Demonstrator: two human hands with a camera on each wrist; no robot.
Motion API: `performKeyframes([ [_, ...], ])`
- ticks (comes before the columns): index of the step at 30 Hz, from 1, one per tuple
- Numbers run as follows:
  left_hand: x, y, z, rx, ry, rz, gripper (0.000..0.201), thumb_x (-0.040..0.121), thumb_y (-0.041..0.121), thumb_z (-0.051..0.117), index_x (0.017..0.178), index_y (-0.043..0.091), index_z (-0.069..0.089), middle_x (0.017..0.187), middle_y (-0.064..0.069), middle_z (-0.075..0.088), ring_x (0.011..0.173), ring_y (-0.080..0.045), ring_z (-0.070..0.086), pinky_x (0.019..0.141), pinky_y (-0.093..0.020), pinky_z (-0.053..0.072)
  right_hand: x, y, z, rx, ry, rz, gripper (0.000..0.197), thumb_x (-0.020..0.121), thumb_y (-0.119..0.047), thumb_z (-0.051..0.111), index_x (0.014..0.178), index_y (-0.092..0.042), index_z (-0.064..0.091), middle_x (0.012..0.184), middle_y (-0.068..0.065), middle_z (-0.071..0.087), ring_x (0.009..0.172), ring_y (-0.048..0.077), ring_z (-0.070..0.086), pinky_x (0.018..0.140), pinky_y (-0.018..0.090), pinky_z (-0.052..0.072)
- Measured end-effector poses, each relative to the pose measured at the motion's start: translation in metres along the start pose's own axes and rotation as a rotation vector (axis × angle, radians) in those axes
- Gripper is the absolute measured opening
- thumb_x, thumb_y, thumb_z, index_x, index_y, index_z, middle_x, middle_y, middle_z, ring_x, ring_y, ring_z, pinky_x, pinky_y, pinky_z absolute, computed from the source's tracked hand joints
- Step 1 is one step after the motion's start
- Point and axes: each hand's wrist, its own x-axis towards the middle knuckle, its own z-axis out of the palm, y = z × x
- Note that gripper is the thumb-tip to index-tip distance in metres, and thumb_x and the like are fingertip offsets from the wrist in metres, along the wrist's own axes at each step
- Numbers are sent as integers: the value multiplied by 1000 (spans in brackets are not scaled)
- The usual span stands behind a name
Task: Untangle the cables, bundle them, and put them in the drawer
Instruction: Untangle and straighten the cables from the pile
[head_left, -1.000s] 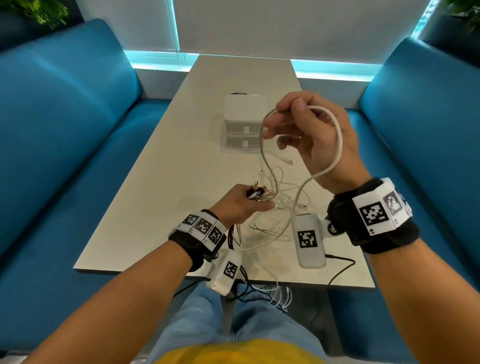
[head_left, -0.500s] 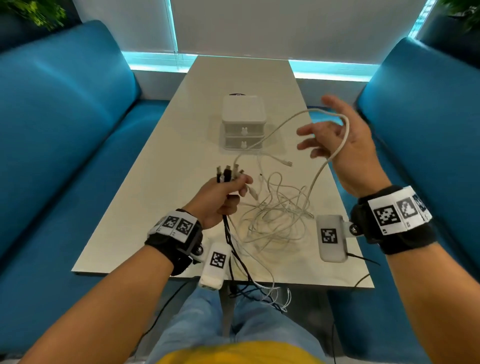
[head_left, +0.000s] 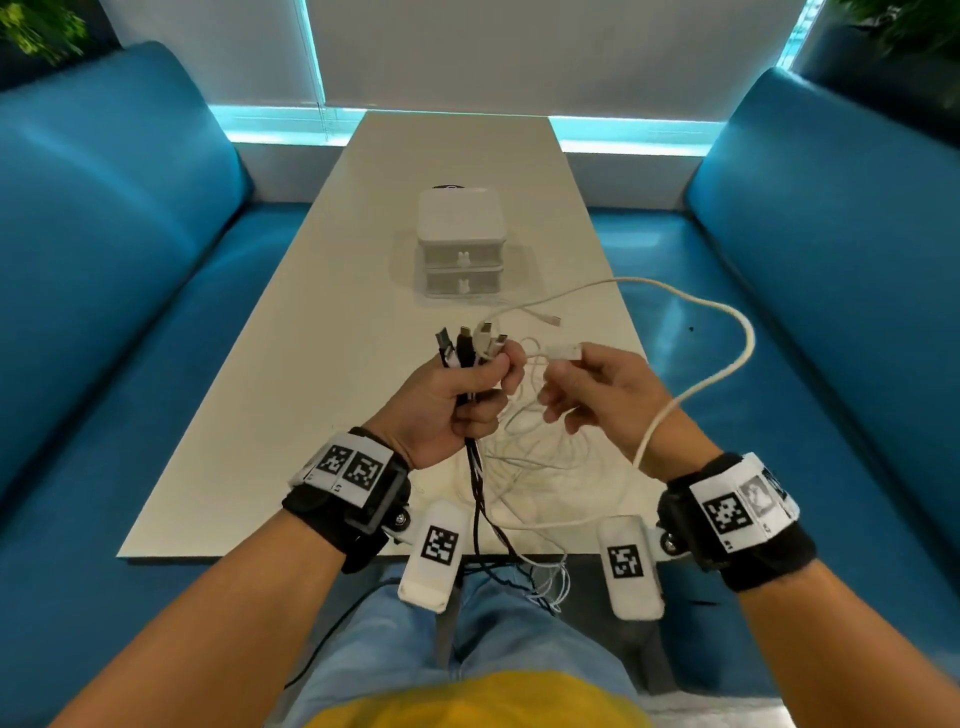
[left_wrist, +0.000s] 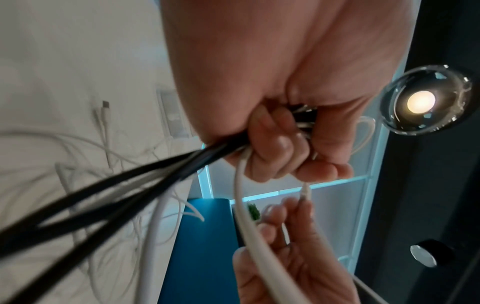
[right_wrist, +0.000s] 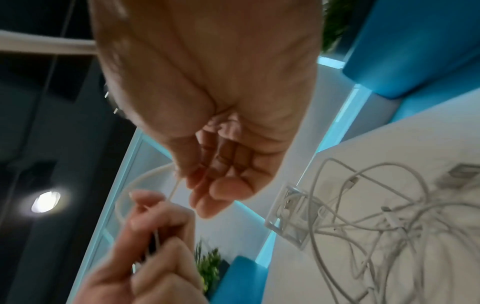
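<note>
My left hand (head_left: 470, 387) grips a bunch of black and white cable ends (head_left: 467, 343), their plugs pointing up above the fist; in the left wrist view the black cables (left_wrist: 116, 185) trail away from the curled fingers (left_wrist: 275, 144). Close beside it, my right hand (head_left: 587, 387) pinches a white plug (head_left: 566, 352) between thumb and forefinger, and its thick white cable (head_left: 745, 343) loops out to the right. Loose white cables (head_left: 535, 452) lie tangled on the table below both hands. The small white drawer unit (head_left: 461, 244) stands further back, both drawers closed.
The pale table (head_left: 311, 322) runs between two blue sofas (head_left: 130, 260). Cable tails hang over the near table edge (head_left: 535, 582) above my lap. A white plug (head_left: 550, 318) lies loose in front of the drawer unit.
My right hand came down from its raised, spread position to beside the left hand and now pinches a white plug. The left hand has lifted slightly, still holding the cable ends.
</note>
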Motion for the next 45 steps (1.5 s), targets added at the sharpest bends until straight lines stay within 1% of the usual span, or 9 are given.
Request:
performKeyframes([
  [11, 28, -28, 64, 111, -68, -67, 21, 84, 14, 54, 76, 21, 72, 67, 1, 51, 41, -2, 28, 38, -14, 21, -48, -1, -34, 290, 157, 31, 25, 90, -34, 52, 97, -12, 63, 79, 6, 68, 75, 17, 64, 64, 27, 51],
  [16, 33, -28, 64, 127, 95, -26, 35, 87, -8, 44, 91, 13, 72, 72, -1, 46, 46, -6, 25, 44, -20, 14, -47, 1, -44, 310, 268, -17, 21, 99, -17, 46, 86, -9, 60, 79, 5, 66, 71, 17, 63, 63, 26, 48],
  [24, 44, -25, 70, 78, 323, 54, 31, 83, -12, 34, 70, 13, 48, 71, -1, 50, 44, -8, 23, 42, -20, 19, -45, 18, -26, -100, -133, 202, 16, 93, -7, 58, 89, -14, 72, 92, 8, 71, 84, 12, 64, 79, 27, 53],
  [30, 47, -26, 70, 68, 345, 34, 31, 83, -12, 35, 70, 14, 46, 71, -1, 49, 45, -9, 25, 42, -20, 22, -42, 20, -18, -194, -85, 142, 14, 90, -18, 64, 87, -24, 76, 95, 20, 71, 81, 15, 57, 77, 28, 49],
  [33, 46, -24, 66, 64, 335, -2, 30, 82, -11, 37, 70, 14, 47, 71, -3, 51, 49, -12, 34, 45, -22, 32, -43, 19, -18, -219, -66, 112, 14, 89, -21, 67, 82, -29, 76, 76, 5, 72, 73, 13, 54, 72, 25, 46],
  [37, 44, -21, 57, 123, 345, -53, 27, 83, -8, 42, 69, 15, 50, 74, -5, 61, 62, -19, 56, 55, -28, 48, -45, 10, -24, -143, 27, 49, 14, 90, -11, 63, 86, -19, 74, 93, 18, 72, 77, 14, 62, 76, 27, 56],
  [39, 44, -22, 57, 227, 342, -80, 24, 85, -3, 46, 72, 17, 51, 71, -2, 62, 54, -16, 52, 47, -23, 39, -45, 4, -27, -72, 82, 21, 13, 91, -7, 61, 88, -11, 73, 84, 17, 67, 68, 14, 62, 65, 26, 58],
  [42, 46, -26, 58, 383, 292, -94, 8, 89, 16, 58, 81, 14, 56, 59, 2, 49, 43, -10, 28, 43, -22, 17, -44, -3, -34, -75, 172, -5, 13, 92, -10, 61, 89, -2, 70, 76, 12, 57, 53, 11, 50, 46, 22, 40],
  [45, 45, -26, 57, 407, 291, -123, 26, 85, 26, 71, 104, 10, 65, 54, 5, 37, 40, -6, 25, 37, -18, 20, -42, -7, -48, -255, 334, -65, 15, 92, -19, 64, 84, -9, 72, 80, 6, 57, 57, 11, 46, 55, 25, 37],
])
